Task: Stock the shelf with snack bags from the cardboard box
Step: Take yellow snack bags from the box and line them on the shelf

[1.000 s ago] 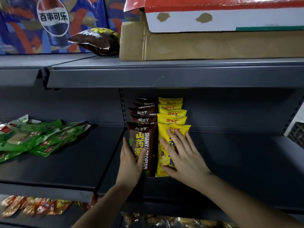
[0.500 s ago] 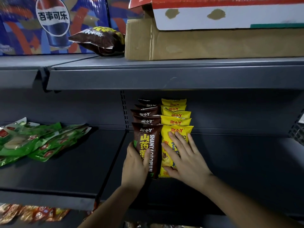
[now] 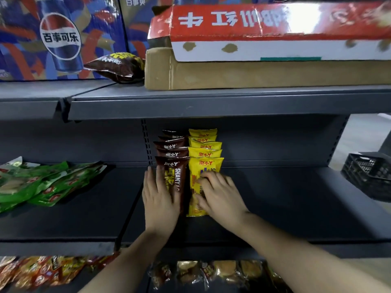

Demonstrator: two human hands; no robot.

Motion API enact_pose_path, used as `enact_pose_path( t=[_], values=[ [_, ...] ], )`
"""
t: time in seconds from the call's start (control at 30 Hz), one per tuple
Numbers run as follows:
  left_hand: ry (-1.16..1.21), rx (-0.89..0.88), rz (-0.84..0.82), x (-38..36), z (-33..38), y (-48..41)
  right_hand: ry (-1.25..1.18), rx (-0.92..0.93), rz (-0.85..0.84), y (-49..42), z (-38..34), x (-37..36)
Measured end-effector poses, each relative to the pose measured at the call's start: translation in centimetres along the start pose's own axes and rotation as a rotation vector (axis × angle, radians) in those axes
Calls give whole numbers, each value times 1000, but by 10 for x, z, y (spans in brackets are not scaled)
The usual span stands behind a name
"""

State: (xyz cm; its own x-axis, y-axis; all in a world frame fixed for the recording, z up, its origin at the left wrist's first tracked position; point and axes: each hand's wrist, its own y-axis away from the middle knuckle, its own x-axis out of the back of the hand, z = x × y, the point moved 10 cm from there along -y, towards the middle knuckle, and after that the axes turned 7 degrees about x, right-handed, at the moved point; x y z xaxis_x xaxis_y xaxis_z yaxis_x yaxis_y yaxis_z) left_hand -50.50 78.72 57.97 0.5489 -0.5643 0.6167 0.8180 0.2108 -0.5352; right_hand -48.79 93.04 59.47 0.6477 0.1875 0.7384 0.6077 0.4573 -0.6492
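Head view: the right hand, flat on the front yellow bag half a second ago, is now curled onto it, while the left hand is kept straight-fingered against the brown bag. Both rows are stood on the middle shelf, so straightening is judged nearly done; the box is left above.

— What stands up there on the left?
— Blue cola cartons. Far right there is a black plastic crate.
— And lower down?
— Green packets on the left, red-orange packets under them.
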Motion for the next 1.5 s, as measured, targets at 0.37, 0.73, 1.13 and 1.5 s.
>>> enact_pose_path(
  t=[0.37, 0.73, 1.13, 1.5],
  values=[
    [159, -340, -45, -3, 105, 92, -198, -187, 21, 76, 21, 60],
    [214, -327, -225, -82, 181, 229, -433, -169, -278, 263, 55, 79],
    [-149, -33, -876, -222, 143, 395, -485, -558, -886, 501, 118, 4],
    [-306, 268, -1292, -289, 88, 465, -592, -857, -1275, 594, 111, -78]
  ],
)
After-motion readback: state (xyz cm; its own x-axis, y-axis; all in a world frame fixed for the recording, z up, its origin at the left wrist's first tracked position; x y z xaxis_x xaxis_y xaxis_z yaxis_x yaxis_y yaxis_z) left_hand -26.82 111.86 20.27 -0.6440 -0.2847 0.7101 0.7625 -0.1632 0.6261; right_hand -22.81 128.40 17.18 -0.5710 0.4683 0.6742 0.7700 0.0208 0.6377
